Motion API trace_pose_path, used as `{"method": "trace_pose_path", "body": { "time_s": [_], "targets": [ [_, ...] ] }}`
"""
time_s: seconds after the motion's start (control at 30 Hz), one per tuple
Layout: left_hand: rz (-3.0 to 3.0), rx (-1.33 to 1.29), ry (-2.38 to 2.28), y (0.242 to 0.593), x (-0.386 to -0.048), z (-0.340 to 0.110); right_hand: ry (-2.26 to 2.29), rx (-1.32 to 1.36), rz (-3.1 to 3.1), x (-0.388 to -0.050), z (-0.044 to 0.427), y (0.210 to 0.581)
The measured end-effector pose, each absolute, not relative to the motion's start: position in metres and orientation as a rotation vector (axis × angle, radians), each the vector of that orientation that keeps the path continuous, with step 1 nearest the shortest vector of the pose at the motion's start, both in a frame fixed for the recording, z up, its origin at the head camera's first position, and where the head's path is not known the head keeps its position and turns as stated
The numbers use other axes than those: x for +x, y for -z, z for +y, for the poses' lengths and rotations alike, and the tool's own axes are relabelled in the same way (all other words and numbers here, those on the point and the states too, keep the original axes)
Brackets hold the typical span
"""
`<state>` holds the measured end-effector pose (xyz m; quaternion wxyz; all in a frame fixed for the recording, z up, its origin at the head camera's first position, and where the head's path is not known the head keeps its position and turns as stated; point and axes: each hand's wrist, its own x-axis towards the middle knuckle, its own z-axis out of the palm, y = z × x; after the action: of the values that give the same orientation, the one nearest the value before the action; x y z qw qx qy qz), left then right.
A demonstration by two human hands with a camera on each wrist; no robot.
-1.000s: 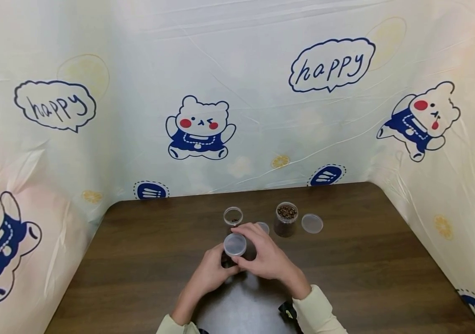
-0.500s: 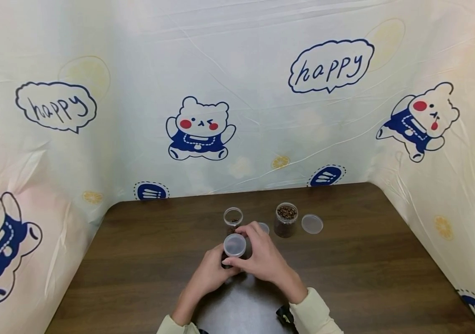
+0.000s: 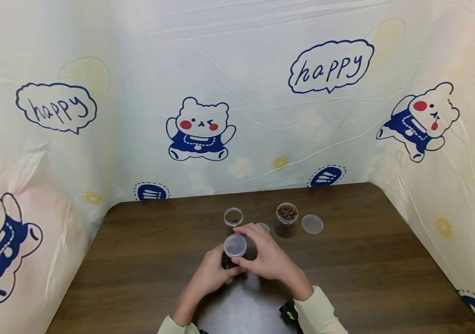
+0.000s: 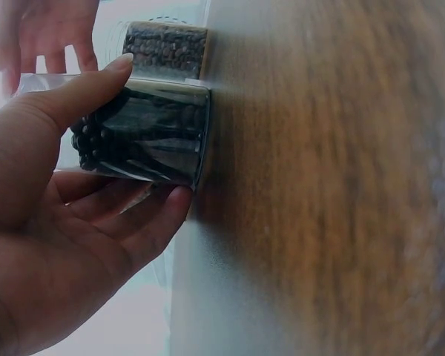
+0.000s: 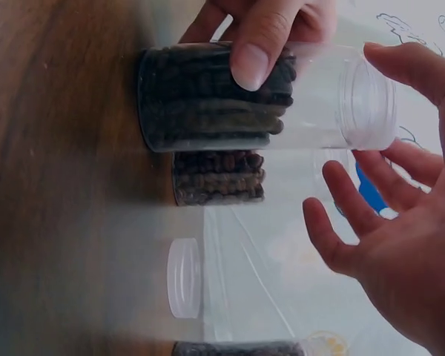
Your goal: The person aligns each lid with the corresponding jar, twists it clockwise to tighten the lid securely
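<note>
In the head view, my left hand (image 3: 211, 273) grips a clear jar of dark beans from the left, its thumb across the side in the left wrist view. The jar (image 5: 215, 96) stands upright on the table, roughly half full. On its mouth sits a translucent screw lid (image 3: 235, 245). My right hand (image 3: 268, 257) pinches this lid between thumb and fingertips, and its other fingers are spread beside the jar. Just behind stands a lidless jar (image 3: 233, 216) with beans low inside.
A fuller uncapped jar of coffee beans (image 3: 286, 218) stands further right. One loose lid (image 3: 312, 224) lies beside it, and another lid (image 3: 264, 228) is partly hidden behind my right hand. A printed curtain (image 3: 254, 139) surrounds the wooden table (image 3: 366, 269).
My right thumb swung left across the front of the lid half a second ago, and now it is back at the right. The left hand and jar have barely moved.
</note>
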<state>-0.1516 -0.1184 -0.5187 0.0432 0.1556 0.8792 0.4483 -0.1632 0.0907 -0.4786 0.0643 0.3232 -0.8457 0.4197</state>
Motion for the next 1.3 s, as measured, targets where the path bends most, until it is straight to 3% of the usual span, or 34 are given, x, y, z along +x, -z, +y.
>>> {"method": "trace_pose_path", "body": {
  "time_s": [0.47,0.9,1.3],
  "targets": [
    [2.724,0.473,-1.336,0.519,-0.152,-0.118,-1.331,0.71,-2.599,-0.157,0.077,0.485],
    [2.652,0.484,-1.375,0.517,-0.151,-0.12,-1.315,0.906,-2.574,-0.161,0.085,0.479],
    [2.723,0.503,-1.356,0.52,-0.151,-0.118,-1.334,0.692,-2.538,-0.156,0.071,0.484]
  ]
}}
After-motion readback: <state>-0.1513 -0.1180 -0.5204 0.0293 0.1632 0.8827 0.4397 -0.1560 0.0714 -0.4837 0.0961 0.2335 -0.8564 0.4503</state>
